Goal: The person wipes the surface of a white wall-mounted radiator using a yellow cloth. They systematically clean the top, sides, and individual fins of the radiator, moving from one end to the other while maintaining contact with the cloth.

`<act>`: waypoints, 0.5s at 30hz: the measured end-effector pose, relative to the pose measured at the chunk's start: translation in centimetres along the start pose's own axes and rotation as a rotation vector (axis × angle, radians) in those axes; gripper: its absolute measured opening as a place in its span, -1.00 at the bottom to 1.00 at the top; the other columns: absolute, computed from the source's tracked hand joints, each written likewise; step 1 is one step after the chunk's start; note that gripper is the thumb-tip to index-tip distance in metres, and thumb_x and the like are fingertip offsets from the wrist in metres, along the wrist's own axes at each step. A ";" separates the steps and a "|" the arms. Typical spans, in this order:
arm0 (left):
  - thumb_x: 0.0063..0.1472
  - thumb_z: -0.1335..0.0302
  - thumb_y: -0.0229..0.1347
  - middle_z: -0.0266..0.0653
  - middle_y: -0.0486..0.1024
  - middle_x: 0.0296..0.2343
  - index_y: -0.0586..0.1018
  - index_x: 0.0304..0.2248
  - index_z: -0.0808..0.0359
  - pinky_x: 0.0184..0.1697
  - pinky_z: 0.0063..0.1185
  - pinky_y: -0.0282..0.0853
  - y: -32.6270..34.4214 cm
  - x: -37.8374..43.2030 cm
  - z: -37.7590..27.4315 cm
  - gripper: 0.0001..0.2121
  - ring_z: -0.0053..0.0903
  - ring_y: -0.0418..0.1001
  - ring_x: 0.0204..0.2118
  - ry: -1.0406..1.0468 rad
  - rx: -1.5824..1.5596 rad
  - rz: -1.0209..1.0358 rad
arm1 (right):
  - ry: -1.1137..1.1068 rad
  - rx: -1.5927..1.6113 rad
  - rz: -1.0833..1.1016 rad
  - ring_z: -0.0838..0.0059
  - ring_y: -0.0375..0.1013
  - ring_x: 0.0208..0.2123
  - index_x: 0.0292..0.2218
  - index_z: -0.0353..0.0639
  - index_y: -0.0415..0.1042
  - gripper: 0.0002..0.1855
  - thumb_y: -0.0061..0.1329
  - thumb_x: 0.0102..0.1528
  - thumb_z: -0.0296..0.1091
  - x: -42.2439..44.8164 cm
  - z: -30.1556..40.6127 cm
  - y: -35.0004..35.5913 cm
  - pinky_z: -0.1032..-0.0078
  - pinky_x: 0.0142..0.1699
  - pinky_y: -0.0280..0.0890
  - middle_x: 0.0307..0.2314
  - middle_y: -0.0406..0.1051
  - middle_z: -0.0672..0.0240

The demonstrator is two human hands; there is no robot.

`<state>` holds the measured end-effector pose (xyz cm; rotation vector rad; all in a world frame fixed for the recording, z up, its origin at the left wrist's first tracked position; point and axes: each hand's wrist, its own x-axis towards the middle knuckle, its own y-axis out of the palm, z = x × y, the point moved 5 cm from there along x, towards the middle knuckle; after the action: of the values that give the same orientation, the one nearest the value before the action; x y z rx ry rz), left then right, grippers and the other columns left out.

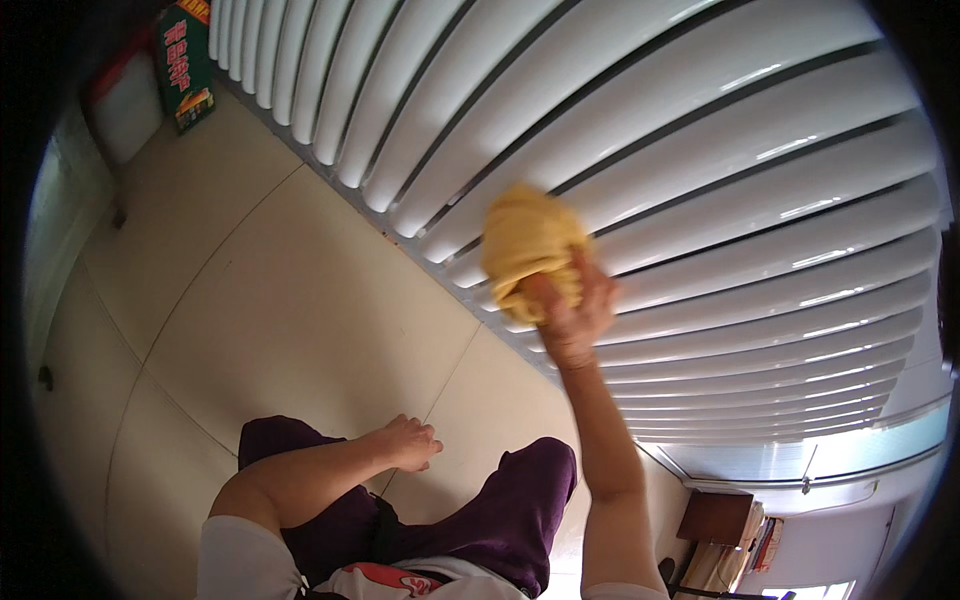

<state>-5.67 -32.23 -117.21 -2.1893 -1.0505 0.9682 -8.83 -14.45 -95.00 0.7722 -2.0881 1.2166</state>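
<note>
My right hand (pixel 581 307) grips a bunched yellow cloth (pixel 531 240) against the lower part of a white column radiator (pixel 622 172). The cloth and fingers are slightly blurred. Radiator columns spread across the upper right, with dark gaps between them. My left hand (pixel 414 444) hangs over the tiled floor between my knees, its fingers curled with nothing visible in them. Whether those fingers are fully closed is hard to make out.
A green box with printed writing (pixel 184 71) stands by the radiator's far left end, beside a whitish container (pixel 127 112). Beige floor tiles (pixel 322 277) run along the radiator's foot. At lower right are a brown box (pixel 715 517) and a glazed panel (pixel 750 459).
</note>
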 end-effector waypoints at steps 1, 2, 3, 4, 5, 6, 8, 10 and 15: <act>0.11 0.26 0.10 -0.06 0.43 -0.23 0.48 -0.11 0.18 -0.12 -0.27 0.37 0.1 0.2 -0.1 -0.64 -0.17 0.42 -0.12 0.005 0.008 -0.018 | -0.005 0.058 -0.009 0.36 0.33 -0.21 -0.33 0.38 0.47 -0.68 0.21 -0.20 -0.17 -2.5 1.1 1.6 0.50 -0.28 0.25 -0.21 0.37 0.38; 0.10 0.26 0.11 -0.06 0.44 -0.25 0.48 -0.12 0.19 -0.13 -0.27 0.37 0.3 0.3 -0.1 -0.65 -0.17 0.43 -0.13 0.004 0.013 -0.039 | 0.015 0.085 0.098 0.35 0.33 -0.22 -0.34 0.40 0.50 -0.72 0.17 -0.19 -0.19 -4.1 2.8 2.9 0.48 -0.25 0.27 -0.20 0.37 0.40; 0.10 0.26 0.11 -0.05 0.44 -0.26 0.49 -0.13 0.20 -0.15 -0.27 0.38 0.4 0.4 -0.4 -0.65 -0.17 0.43 -0.14 0.012 0.023 -0.058 | 0.012 0.121 0.190 0.32 0.32 -0.20 -0.32 0.39 0.52 -0.70 0.13 -0.19 -0.23 -5.8 3.9 4.0 0.43 -0.21 0.29 -0.17 0.35 0.40; 0.10 0.26 0.11 -0.06 0.45 -0.27 0.49 -0.13 0.19 -0.14 -0.26 0.38 0.3 0.3 -0.6 -0.65 -0.17 0.43 -0.15 0.017 0.026 -0.063 | 0.004 0.162 0.294 0.31 0.31 -0.18 -0.31 0.36 0.52 -0.69 0.11 -0.19 -0.24 -7.2 4.8 5.1 0.42 -0.20 0.30 -0.16 0.34 0.39; 0.10 0.25 0.11 -0.07 0.45 -0.28 0.49 -0.13 0.19 -0.14 -0.26 0.37 0.2 0.2 -0.9 -0.65 -0.17 0.43 -0.15 0.023 0.029 -0.068 | -0.005 0.201 0.398 0.30 0.31 -0.16 -0.31 0.33 0.52 -0.69 0.09 -0.18 -0.25 -8.6 5.4 6.0 0.40 -0.19 0.30 -0.15 0.33 0.38; 0.10 0.25 0.11 -0.07 0.45 -0.29 0.50 -0.14 0.19 -0.14 -0.26 0.37 -0.1 0.0 -1.0 -0.66 -0.17 0.43 -0.15 0.027 0.035 -0.079 | -0.014 0.222 0.444 0.30 0.30 -0.15 -0.30 0.32 0.52 -0.69 0.09 -0.18 -0.27 -8.7 5.4 6.4 0.39 -0.18 0.31 -0.14 0.33 0.37; 0.10 0.25 0.11 -0.08 0.45 -0.29 0.50 -0.15 0.19 -0.13 -0.27 0.37 0.1 -0.1 -0.9 -0.67 -0.16 0.43 -0.15 0.018 0.020 -0.080 | -0.028 0.260 0.537 0.29 0.29 -0.13 -0.29 0.30 0.53 -0.69 0.08 -0.16 -0.29 -8.8 5.0 6.8 0.37 -0.17 0.31 -0.14 0.33 0.35; 0.09 0.25 0.12 -0.10 0.45 -0.27 0.51 -0.16 0.19 -0.14 -0.27 0.37 0.5 -0.4 -0.2 -0.67 -0.18 0.44 -0.16 -0.014 0.003 -0.084 | -0.050 0.267 0.469 0.27 0.33 -0.16 -0.27 0.25 0.53 -0.66 0.08 -0.18 -0.32 -4.0 3.7 4.9 0.35 -0.18 0.32 -0.16 0.34 0.32; 0.08 0.25 0.12 -0.12 0.45 -0.22 0.52 -0.16 0.20 -0.14 -0.27 0.36 0.6 -1.6 -0.4 -0.66 -0.22 0.45 -0.14 -0.061 -0.035 -0.089 | 0.221 0.293 -0.115 0.08 0.38 -0.19 -0.14 0.06 0.45 -0.40 0.34 -0.28 -0.36 5.6 -1.3 -2.4 0.34 -0.23 0.39 -0.17 0.29 0.00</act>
<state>-5.84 -33.88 -116.78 -2.1334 -1.1915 0.9885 -10.54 -15.32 -89.05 0.8326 -1.6877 1.4897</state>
